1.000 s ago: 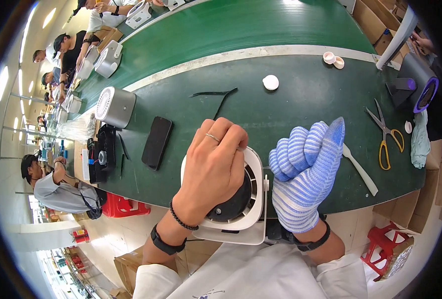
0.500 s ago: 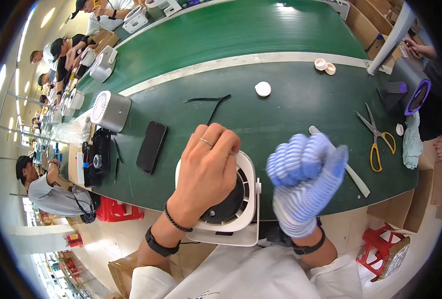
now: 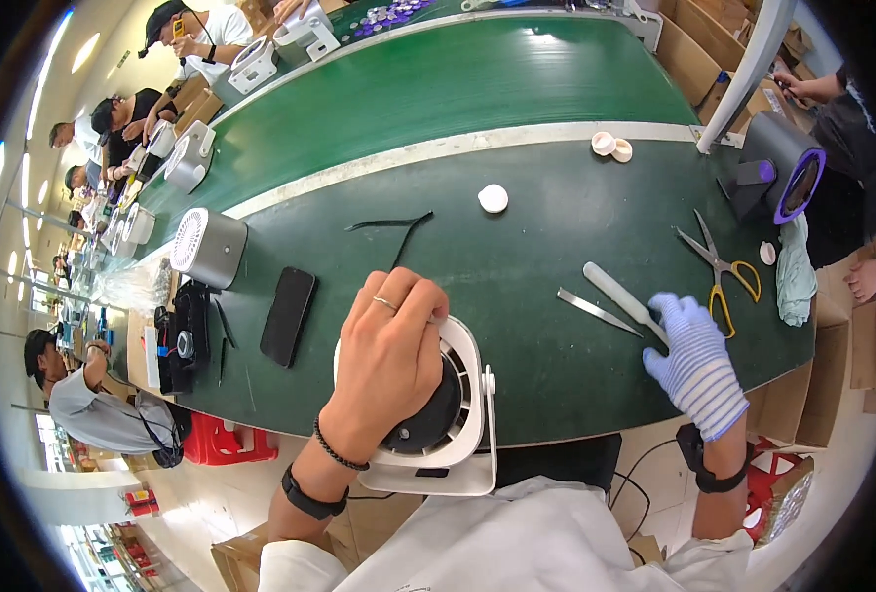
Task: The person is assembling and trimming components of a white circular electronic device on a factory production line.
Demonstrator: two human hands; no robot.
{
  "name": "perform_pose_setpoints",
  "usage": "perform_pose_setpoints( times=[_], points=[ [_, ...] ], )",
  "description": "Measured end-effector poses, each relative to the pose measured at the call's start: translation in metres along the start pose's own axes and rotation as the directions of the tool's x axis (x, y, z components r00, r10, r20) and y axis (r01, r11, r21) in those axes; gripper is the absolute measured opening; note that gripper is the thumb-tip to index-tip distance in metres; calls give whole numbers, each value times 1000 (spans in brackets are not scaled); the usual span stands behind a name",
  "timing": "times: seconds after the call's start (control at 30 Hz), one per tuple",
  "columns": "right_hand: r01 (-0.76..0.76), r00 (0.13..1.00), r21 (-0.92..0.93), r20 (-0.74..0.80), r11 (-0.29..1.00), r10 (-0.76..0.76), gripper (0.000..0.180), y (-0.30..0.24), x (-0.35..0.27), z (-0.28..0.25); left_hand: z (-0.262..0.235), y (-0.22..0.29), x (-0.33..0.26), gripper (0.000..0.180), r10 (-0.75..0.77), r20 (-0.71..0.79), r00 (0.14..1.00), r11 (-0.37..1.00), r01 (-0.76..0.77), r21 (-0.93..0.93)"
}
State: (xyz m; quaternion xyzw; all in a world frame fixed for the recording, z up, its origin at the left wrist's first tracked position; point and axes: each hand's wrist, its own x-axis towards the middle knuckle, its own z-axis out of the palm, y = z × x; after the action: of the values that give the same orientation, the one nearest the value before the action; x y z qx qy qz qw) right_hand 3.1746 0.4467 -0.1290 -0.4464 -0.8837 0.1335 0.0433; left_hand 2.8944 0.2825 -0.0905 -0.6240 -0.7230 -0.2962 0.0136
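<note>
A small white desk fan (image 3: 474, 414) with a dark round centre and a white stand bracket lies at the table's near edge. My bare left hand (image 3: 390, 345) rests over it, fingers curled at its far rim and covering much of the front. My right hand (image 3: 694, 360), in a blue-and-white striped glove, reaches down to the table with its fingers apart. Its fingertips are by the near end of a long off-white bar (image 3: 620, 296); whether they touch it is unclear. Metal tweezers (image 3: 599, 311) lie just left of the bar.
Yellow-handled scissors (image 3: 718, 271), a white round cap (image 3: 494, 198), black strips (image 3: 403, 232) and a phone (image 3: 289, 316) lie on the green table. A grey fan unit (image 3: 209, 247) stands left. The green conveyor (image 3: 477, 84) runs behind. Co-workers sit along the left.
My right hand has moved right from beside the fan, and its curled fingers have spread. The tweezers now show. My left hand stays on the fan; the whole view has shifted slightly.
</note>
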Motion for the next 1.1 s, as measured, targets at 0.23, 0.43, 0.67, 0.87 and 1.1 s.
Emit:
perform_pose_setpoints(
  times=[0.23,0.43,0.67,0.87,1.1],
  points=[
    [83,992,-12,92,997,-81,30,5,13,2,0,0,0,12,-20,10,1000,1000,20,14],
    [194,973,-87,144,977,-180,31,-5,42,-4,-2,0,2,13,14,-19,1000,1000,-14,-1],
    [636,771,23,9,771,-636,26,-124,125,-1,-2,-1,-7,12,31,-38,999,997,-28,65],
    [656,754,-59,80,752,-652,29,-228,201,74,2,1,-9,7,54,-80,995,993,-45,109],
    [565,802,-133,320,814,-504,27,-229,205,77,1,2,-11,7,59,-93,994,994,-50,98]
  ],
)
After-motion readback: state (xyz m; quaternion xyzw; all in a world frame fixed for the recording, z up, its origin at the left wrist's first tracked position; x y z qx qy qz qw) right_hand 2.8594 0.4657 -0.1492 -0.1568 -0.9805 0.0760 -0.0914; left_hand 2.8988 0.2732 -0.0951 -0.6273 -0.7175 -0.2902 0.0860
